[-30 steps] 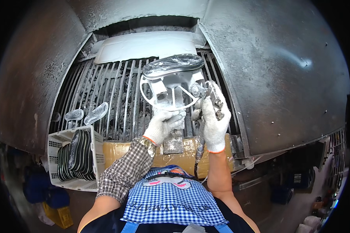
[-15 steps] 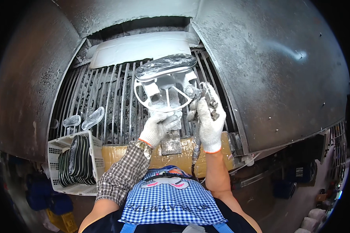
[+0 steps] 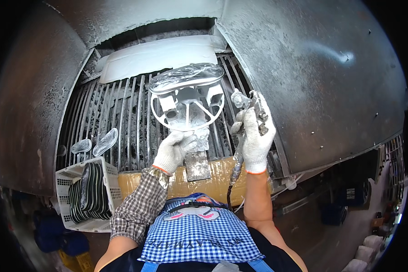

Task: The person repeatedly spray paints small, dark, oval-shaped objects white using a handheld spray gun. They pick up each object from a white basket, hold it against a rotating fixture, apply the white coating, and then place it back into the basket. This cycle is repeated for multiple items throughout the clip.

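L hand's curled narrow on the near rim of the white spoked ring; R hand's wrapped round the spray gun, just R of the ring, not touching. Beyond both hands, film-wrapped pad sits above ring's far side, long axis approx L–R, R end a touch farther; gun tip's nearest that end! White sheet lies at the back.

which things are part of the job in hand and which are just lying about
In use:
gun-like metal tool in the right grip
white ring frame, left grip at its lower edge
wrapped oval pad above the frame

Lying about:
white crate of dark striped pieces
two wrapped ovals beyond the crate
white sheet behind
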The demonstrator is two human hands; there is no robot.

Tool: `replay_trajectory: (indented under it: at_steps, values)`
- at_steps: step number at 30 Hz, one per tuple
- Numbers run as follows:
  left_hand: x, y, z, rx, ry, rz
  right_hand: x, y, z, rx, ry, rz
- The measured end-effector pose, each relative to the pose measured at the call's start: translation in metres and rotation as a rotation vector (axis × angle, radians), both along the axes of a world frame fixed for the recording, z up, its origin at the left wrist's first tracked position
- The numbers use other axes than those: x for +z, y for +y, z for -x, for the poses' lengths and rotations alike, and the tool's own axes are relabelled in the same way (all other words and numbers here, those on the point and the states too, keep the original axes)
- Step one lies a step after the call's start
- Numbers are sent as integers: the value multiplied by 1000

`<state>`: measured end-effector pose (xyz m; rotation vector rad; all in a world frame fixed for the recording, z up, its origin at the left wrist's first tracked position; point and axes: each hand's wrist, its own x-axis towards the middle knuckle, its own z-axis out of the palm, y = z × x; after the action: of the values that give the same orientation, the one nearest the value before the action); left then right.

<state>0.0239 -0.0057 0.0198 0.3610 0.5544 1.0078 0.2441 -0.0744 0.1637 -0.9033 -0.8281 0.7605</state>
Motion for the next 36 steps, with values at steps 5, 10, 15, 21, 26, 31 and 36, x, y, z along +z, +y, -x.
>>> replay_trajectory:
  at_steps: [5,10,15,21,26,31,36]
  values:
    - [2,1,13,-29,9,-53,3,-13,3,115,25,17]
    - [9,0,21,12,20,-45,-2,-12,2,95,-16,19]
    - [1,8,37,53,-1,-25,8,-13,-6,36,29,49]
    - [1,17,52,116,16,-34,17,-21,-17,-52,64,60]
    - [-3,24,61,160,29,-51,21,-41,-16,78,100,105]
    - [-2,5,37,84,60,-73,16,-49,-12,63,64,97]
    - [-9,-11,9,-33,22,-69,25,-58,-7,125,-35,131]
